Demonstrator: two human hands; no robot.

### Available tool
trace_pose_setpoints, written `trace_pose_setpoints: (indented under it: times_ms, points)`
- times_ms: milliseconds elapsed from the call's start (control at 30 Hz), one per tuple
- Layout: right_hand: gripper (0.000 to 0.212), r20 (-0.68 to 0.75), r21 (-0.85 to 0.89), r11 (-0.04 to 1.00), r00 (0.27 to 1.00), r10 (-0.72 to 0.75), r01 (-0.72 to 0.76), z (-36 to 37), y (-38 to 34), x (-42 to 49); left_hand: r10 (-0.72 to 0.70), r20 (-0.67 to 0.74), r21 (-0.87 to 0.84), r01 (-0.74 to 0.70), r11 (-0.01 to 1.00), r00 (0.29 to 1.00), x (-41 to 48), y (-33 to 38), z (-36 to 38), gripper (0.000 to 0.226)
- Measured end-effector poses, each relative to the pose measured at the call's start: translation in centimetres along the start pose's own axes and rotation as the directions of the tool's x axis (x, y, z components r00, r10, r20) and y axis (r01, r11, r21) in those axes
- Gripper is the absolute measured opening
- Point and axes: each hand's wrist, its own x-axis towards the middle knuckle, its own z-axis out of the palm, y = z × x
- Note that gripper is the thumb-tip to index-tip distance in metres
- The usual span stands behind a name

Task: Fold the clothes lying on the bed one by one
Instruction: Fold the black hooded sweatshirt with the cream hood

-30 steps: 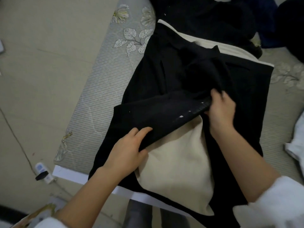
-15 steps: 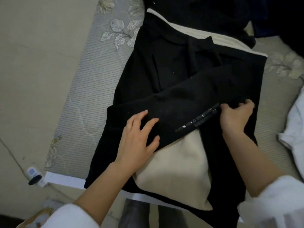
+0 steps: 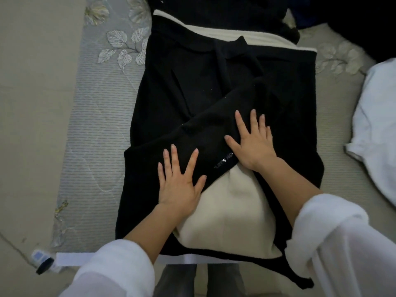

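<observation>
Two flat hands (image 3: 180, 185) on black garment (image 3: 192, 93)

- A home bedroom.
- A bed (image 3: 96, 125) with a grey quilted, leaf-printed cover.
- A black garment (image 3: 192, 86) and a white garment (image 3: 375, 125) lie on it.
- Beige floor (image 3: 32, 103) alongside.

Left of the scene
We see a beige floor (image 3: 32, 108); on it, near left, a small blue-labelled bottle (image 3: 43, 261) with a black cap lies just beside a white strip (image 3: 74, 258).
</observation>
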Motion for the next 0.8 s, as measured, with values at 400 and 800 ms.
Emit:
trace_pose_setpoints:
  times_ms: [400,800]
  points:
    - [0.081,-0.065,0.049,0.99,0.99,-0.127,0.13,7.8,6.0,-21.5,0.5,0.032,0.176,-0.498,0.849,0.865,-9.4,-2.9,1.0,0.076]
    - [0.091,0.114,-0.142,0.979,0.985,-0.128,0.143,9.9,6.7,-20.2,0.328,0.284,0.52,-0.432,0.737,0.901,-9.9,-0.2,1.3,0.076]
